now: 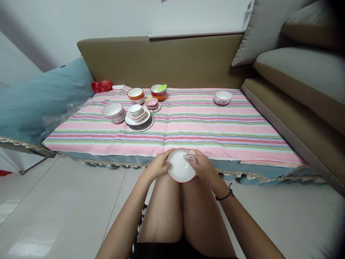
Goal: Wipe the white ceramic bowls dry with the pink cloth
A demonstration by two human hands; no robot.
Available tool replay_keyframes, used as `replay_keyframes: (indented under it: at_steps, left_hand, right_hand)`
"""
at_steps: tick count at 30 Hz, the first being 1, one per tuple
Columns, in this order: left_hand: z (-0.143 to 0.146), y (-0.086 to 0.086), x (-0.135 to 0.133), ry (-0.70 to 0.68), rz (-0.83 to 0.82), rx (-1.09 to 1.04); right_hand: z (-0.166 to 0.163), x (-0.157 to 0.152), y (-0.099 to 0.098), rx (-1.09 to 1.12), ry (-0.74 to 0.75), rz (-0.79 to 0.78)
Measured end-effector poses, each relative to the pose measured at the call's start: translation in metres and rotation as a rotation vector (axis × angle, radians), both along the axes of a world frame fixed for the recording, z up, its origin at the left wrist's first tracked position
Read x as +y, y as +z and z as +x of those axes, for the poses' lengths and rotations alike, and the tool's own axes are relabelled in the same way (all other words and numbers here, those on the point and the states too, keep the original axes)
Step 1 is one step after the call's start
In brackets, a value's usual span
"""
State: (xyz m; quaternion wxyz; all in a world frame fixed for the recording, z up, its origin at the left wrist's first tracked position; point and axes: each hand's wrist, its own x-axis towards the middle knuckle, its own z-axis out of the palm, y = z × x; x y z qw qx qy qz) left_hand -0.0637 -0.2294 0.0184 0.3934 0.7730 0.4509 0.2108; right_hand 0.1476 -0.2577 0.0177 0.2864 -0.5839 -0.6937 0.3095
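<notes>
A white bowl with a thin red rim (178, 169) is held over my lap, its inside facing me. My left hand (159, 163) is closed on the bowl's left edge, thumb over the rim. My right hand (205, 166) is at the bowl's right side, with its fingers closed around a small white piece (192, 157) against the inside. That piece looks like a folded cloth or tissue, but its kind is not clear. Fingers behind the bowl are hidden.
On the striped cloth (194, 126) stand a lone bowl (223, 98), stacked plates (139, 126) with small dishes (135, 109), a white bowl stack (113, 112), orange-rimmed bowls (136, 94) and red-orange bowls (159, 93). Cushions (302, 72) are piled at right.
</notes>
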Motion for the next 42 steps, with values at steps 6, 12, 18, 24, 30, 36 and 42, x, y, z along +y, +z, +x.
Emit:
replay_keyframes:
  at_steps: [6,12,18,24,30,36,42]
  left_hand:
    - [0.004,-0.007,0.005,-0.016,0.034,-0.015]
    - [0.019,-0.042,-0.035,0.445,0.147,-0.149]
    - [0.033,-0.053,-0.068,0.532,0.218,-0.244]
    - [0.018,-0.035,-0.034,0.352,0.229,-0.125]
    - [0.008,-0.004,-0.003,0.105,0.151,-0.020]
    - [0.007,0.009,0.006,-0.002,0.085,-0.015]
    - [0.011,0.015,0.010,-0.077,0.084,-0.002]
  right_hand:
    - [0.005,0.001,-0.007,0.006,0.041,0.048]
    - [0.004,0.002,-0.018,0.006,-0.014,0.050]
    - [0.003,0.000,-0.020,0.018,-0.051,0.050]
    - [0.006,-0.004,-0.016,0.040,-0.032,0.040]
    - [0.007,-0.004,-0.010,0.061,-0.001,0.031]
    - [0.004,-0.003,0.000,-0.001,0.084,0.059]
    - [0.004,0.000,0.000,-0.033,0.108,0.065]
